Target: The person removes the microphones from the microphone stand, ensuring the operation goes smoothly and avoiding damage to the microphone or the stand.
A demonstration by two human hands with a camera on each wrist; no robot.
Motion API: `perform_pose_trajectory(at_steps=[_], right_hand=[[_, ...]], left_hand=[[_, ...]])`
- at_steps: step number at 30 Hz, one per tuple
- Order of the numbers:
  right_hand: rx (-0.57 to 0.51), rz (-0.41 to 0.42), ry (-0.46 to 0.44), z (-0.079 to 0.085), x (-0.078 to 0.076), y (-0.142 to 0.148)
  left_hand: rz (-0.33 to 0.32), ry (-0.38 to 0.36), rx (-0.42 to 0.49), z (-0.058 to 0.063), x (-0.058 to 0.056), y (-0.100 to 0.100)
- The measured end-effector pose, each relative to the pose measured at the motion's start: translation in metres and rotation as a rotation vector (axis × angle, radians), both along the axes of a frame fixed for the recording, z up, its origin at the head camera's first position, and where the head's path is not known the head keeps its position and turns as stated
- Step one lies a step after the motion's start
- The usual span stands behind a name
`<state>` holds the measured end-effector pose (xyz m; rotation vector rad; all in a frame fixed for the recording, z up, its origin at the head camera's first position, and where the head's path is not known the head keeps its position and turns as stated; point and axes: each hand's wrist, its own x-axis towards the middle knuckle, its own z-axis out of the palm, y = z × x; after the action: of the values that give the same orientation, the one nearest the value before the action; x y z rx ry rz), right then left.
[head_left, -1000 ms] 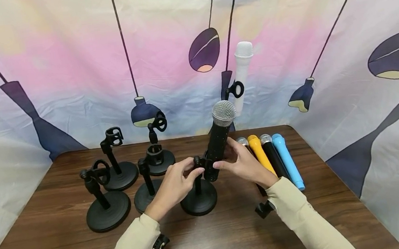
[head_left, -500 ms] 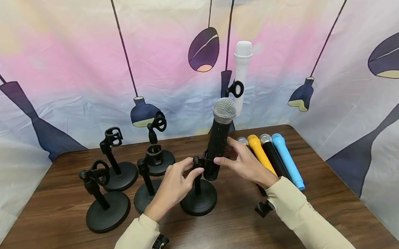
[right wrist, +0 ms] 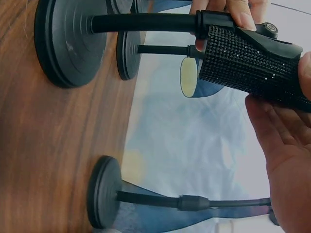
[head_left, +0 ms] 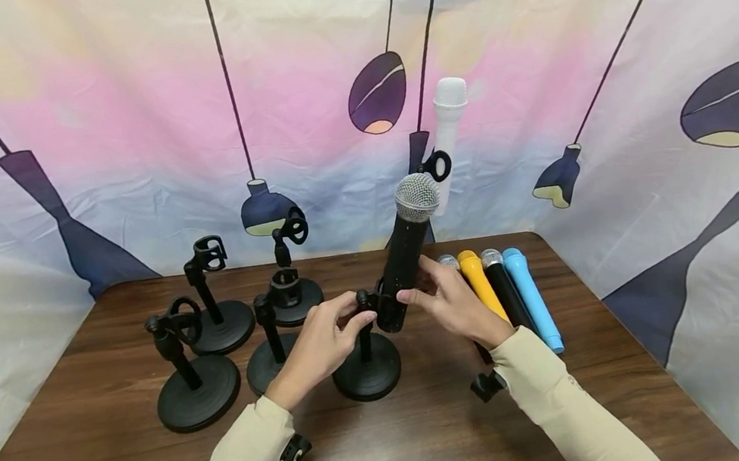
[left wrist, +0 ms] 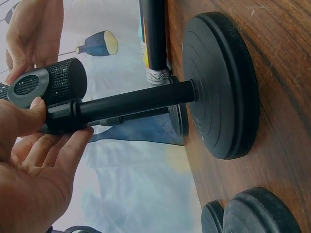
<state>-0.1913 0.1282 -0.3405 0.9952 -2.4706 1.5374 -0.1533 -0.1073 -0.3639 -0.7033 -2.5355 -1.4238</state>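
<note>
A black, rhinestone-studded microphone [head_left: 405,253] with a silver mesh head leans up and to the right, its lower end inside the clip of a short black desk stand [head_left: 366,371]. My right hand [head_left: 449,303] holds its body from the right, thumb in front. With thumb and fingers, my left hand [head_left: 324,346] grips the joint at the top of the stand's post. In the left wrist view the clip [left wrist: 36,87] wraps round the microphone's body close to its lower end. The stand's round base [right wrist: 68,43] rests on the table in the right wrist view.
Several empty black stands [head_left: 199,393] occupy the table's left side. On the right lie a yellow microphone [head_left: 484,290], a blue microphone [head_left: 533,301] and black ones [head_left: 508,289]. Behind, a white microphone [head_left: 447,126] stands upright in a taller stand, before a printed cloth [head_left: 313,31].
The microphone's head has risen slightly and shifted a little right, its lower end moving up only slightly. Both hands keep their grips almost in place.
</note>
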Motion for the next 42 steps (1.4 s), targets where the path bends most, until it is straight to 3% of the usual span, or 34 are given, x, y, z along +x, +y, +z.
perform_pose_trajectory(at_steps=[3, 10, 17, 29, 36, 42], right_hand=[[-0.011, 0.014, 0.003, 0.0001, 0.0006, 0.0007], [-0.109, 0.056, -0.087, -0.0068, 0.0013, 0.0015], [-0.035, -0.011, -0.043, -0.0057, 0.0016, 0.0005], [-0.051, 0.029, -0.087, -0.0021, 0.0034, 0.0015], [-0.014, -0.029, -0.019, -0.0027, 0.0040, 0.0017], [-0.019, 0.010, -0.054, -0.0004, 0.0034, 0.0033]], left_hand=[[0.005, 0.009, -0.003, 0.0000, -0.0001, -0.0003], [-0.002, -0.003, 0.000, 0.0003, 0.0007, -0.0004], [0.003, -0.002, 0.000, 0.0010, 0.0011, 0.0008], [0.012, -0.009, 0.000, -0.0002, -0.0002, 0.0011], [0.007, -0.025, -0.002, -0.0005, 0.0005, 0.0013], [0.016, -0.020, -0.006, -0.0010, 0.0000, 0.0008]])
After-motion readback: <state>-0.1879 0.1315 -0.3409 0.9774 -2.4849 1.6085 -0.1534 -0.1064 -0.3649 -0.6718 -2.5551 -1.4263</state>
